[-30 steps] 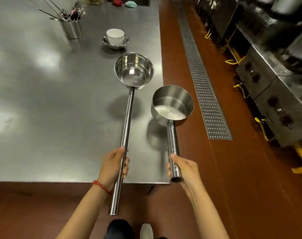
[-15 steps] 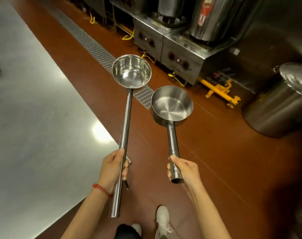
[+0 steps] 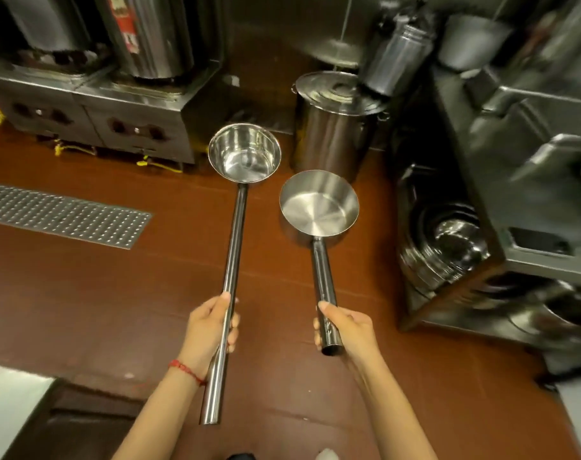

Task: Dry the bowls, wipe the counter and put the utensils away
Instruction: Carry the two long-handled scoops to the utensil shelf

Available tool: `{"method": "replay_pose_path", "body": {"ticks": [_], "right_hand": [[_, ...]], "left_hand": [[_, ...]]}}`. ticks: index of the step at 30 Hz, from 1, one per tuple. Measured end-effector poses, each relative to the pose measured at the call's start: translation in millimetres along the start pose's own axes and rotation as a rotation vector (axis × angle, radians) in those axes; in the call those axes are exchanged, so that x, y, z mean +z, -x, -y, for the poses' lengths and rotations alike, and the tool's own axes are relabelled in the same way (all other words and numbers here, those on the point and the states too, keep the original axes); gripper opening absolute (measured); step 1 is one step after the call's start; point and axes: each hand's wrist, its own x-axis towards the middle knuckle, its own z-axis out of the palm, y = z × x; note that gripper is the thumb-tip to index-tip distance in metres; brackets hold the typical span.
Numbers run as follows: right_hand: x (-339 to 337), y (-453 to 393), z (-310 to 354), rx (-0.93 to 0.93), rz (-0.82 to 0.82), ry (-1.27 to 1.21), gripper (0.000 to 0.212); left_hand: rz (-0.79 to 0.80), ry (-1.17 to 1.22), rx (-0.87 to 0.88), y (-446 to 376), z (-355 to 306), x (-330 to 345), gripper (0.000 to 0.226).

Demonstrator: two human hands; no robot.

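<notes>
We are carrying two steel ladles out over the brown floor [image 3: 83,293], bowls up and level. Our left hand [image 3: 212,330] is wrapping its grip round the long-handled ladle [image 3: 244,154] partway along the shaft, so a good length of tube is sticking out behind the wrist. Our right hand [image 3: 349,330] is closing its grip on the very end of the short-handled ladle [image 3: 319,204].

We are judging both as rigid, polished and fairly slick. The long one is looking front-heavy with that deep bowl far out, so a hold nearer the bowl would be steadying it better. The short one is sitting close and easy. Neither looks fragile, though they would be clanging if they were knocking together; right now the two bowls are just beside each other, not touching.

Ahead, a lidded stockpot [image 3: 332,127] is standing on the floor just beyond the bowls. A shelf of stacked steel basins [image 3: 445,247] is sitting to our right, blurred. The stove units [image 3: 93,114] are lining the left, the drain grate [image 3: 60,214] below them.
</notes>
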Motion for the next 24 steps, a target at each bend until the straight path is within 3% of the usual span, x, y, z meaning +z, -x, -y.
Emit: {"method": "replay_pose_path", "body": {"ticks": [11,24], "right_hand": [[-239,20,57,-0.056,-0.318,-0.111,0.023],[-405,-20,120,-0.159,-0.624,-0.270,0.030]], "left_hand": [[0.327,-0.128,-0.068,9,47,262,0.026],[0.685,-0.249,-0.088,-34,43,506,0.026]]}}
